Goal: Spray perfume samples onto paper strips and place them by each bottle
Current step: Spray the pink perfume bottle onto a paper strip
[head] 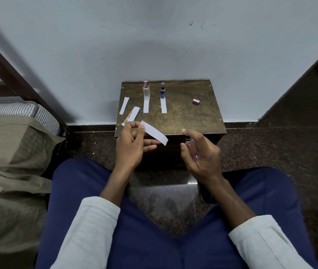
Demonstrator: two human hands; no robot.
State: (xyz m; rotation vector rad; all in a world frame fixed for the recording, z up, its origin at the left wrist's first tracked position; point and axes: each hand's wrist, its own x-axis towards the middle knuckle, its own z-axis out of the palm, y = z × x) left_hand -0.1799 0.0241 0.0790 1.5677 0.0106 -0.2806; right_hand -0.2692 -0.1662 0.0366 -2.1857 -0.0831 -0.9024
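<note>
Left hand (131,144): a white paper strip (155,132) is being pinched at one end by closed fingertips.
Right hand (199,150): a clear pinkish bottle (191,150) is being gripped, forefinger raised above the nozzle.
Advice: nozzle is best being aimed at the strip's free end.

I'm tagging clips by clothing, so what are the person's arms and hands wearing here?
Both hands, left hand and right hand, are bare: no gloves, rings or watch visible. Each arm has a pale off-white long sleeve, left sleeve and right sleeve, pushed up so the forearms show. The fabric looks plain, with no visible print or markings.
</note>
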